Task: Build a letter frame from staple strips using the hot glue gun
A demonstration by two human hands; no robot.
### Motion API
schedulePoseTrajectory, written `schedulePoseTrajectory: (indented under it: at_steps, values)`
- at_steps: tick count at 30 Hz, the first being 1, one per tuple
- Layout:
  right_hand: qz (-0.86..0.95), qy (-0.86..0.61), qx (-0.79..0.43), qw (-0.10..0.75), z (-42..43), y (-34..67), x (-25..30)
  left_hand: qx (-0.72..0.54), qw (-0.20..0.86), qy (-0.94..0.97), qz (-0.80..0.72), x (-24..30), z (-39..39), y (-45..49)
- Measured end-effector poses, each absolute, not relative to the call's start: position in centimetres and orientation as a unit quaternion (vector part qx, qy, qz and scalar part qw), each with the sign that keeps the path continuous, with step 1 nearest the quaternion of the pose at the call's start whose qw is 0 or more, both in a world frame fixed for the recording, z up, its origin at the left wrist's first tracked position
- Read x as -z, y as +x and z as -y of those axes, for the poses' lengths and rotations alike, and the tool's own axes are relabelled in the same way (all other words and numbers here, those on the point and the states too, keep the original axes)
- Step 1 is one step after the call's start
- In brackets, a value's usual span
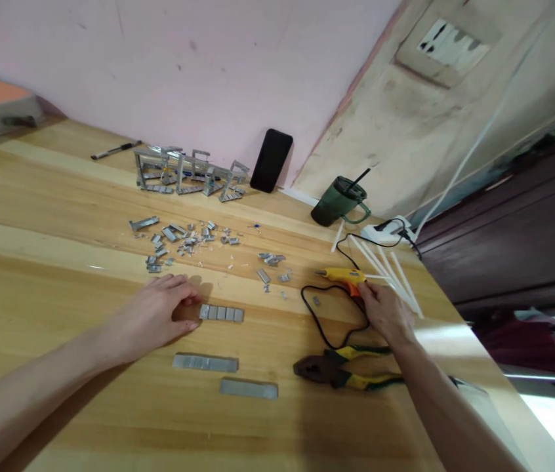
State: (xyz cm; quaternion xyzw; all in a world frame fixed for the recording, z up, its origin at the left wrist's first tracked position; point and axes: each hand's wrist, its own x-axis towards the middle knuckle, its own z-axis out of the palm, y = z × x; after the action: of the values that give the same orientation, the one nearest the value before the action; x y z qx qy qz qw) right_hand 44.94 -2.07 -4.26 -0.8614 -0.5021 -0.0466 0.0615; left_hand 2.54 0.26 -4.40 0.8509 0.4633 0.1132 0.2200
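My right hand is wrapped round the handle of a yellow hot glue gun with an orange trigger, its nozzle pointing left. A white glue stick shows at its back end. My left hand rests on the wood, thumb and fingers apart, holding nothing. Just beyond its thumb tip lies a short segmented strip of metal staples; whether they touch I cannot tell. Closer to me are two longer staple strips, one on the left and another on the right. Combination pliers with green-yellow handles lie below the glue gun.
Loose staple pieces are scattered beyond my left hand. Small metal structures stand near the wall, beside a pen and a leaning phone. A green mug, glue sticks, a black cord and a power strip occupy the right.
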Motion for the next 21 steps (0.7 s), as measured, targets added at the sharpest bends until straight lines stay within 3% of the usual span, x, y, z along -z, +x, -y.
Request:
schedulePoseTrajectory:
  at_steps: [6,9,12,16,21]
  values:
    - [0.589,-0.794,0.037,0.146,4.4,37.4,1.5,-0.100,0.251,0.853,-0.447,3.9,-0.7,2.3]
    - [0.787,-0.581,-0.045,0.205,6.3,30.2,0.7,-0.106,0.272,0.847,-0.444,3.6,-0.9,2.1]
    - [0.867,-0.470,-0.077,0.147,7.5,23.9,0.7,-0.124,0.294,0.840,-0.438,3.5,-0.8,1.9]
    - [0.874,-0.474,-0.080,0.065,7.6,19.9,2.0,-0.142,0.318,0.822,-0.451,2.8,-0.7,1.2]
    - [0.877,-0.469,-0.082,0.060,6.8,19.9,3.0,-0.140,0.330,0.823,-0.442,1.6,-0.2,0.6]
